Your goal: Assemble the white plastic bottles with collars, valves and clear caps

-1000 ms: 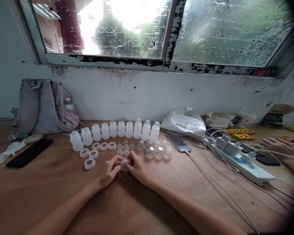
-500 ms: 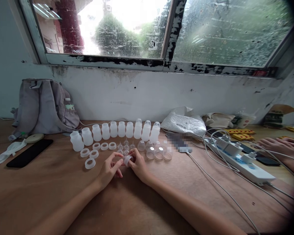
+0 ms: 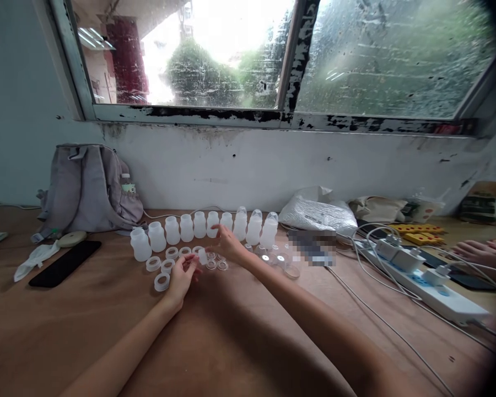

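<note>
My left hand (image 3: 182, 277) is closed, its fingertips pinching a white bottle collar ring (image 3: 202, 256) tilted on edge. To its right my right hand (image 3: 228, 242) reaches forward with thumb and forefinger apart, holding nothing that I can see. Its fingertips are in front of a row of frosted baby bottles (image 3: 172, 230), close to an uncapped one (image 3: 226, 220); whether they touch is unclear. More white rings (image 3: 162, 283) lie left of my left hand. Below my right hand are clear teats (image 3: 222, 265), partly hidden. Clear dome caps (image 3: 281, 259) lie to the right, partly behind my right forearm.
A black phone (image 3: 65, 263), white cloth (image 3: 36, 260) and grey backpack (image 3: 86, 187) are at the left. A silver pouch (image 3: 318, 214) lies by the wall. At the right are a power strip (image 3: 438, 298) with trailing cables and another person's hands (image 3: 483, 255).
My right hand has let go of the ring and moved forward to the bottles. My left hand keeps the ring and sits slightly further left. The camera view has shifted a little.
</note>
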`<state>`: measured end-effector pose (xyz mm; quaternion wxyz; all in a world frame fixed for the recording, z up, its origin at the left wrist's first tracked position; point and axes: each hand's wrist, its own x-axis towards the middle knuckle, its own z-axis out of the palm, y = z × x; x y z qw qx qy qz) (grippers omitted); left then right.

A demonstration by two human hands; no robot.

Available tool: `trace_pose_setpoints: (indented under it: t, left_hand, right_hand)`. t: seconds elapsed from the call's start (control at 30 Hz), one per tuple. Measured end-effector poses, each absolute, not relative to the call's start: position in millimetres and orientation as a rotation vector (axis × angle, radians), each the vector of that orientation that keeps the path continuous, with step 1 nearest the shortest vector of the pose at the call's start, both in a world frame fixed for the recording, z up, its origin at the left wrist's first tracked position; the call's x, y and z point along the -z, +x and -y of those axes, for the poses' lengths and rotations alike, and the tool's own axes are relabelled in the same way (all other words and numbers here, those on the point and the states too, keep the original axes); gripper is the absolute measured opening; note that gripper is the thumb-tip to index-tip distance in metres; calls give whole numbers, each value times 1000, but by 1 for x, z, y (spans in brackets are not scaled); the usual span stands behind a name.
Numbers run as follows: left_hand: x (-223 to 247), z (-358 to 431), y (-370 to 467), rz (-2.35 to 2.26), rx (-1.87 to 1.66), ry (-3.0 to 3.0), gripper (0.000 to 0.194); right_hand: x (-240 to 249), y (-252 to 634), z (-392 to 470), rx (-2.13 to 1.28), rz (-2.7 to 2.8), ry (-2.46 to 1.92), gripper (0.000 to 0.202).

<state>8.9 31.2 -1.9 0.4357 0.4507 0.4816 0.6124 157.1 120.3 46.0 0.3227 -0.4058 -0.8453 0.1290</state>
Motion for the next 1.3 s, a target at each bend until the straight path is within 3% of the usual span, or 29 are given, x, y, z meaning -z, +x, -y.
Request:
trace_pose_setpoints:
  t: [0.17,0.33,0.53,0.7,0.9,1.07,1.2,1.3]
  left_hand:
    - [1,-35,-3,-1188,-1591,906,33]
    - [1,-35,-4,-1085,-1550,721,30]
    - [2,-36,0,-1035,-1663,777,32]
    - [-7,-43,19,-1043,-1876,684,31]
    - [-8,-58,56,-1039,-1949,694,35]
    - [4,-51,65,-1007,-1856,806,33]
    - [3,-44,55,-1028,-1778,909,32]
    - [-2,-43,46,-1087,-1753,989,33]
  right_hand:
    - [-53,156,-161,-186,2038,-1535,40]
    - [-49,166,-162,-148,2070,-1604,22]
    - [-52,187,-106,102,1976,-1182,17]
    - [-47,208,-63,-12,1823,-893,11]
    - [-18,217,-49,-171,1816,-869,34]
    - [2,211,-41,-360,1902,-877,69]
    - [8,204,-37,-461,1914,-948,61]
    - [4,205,-37,-357,1974,-949,51]
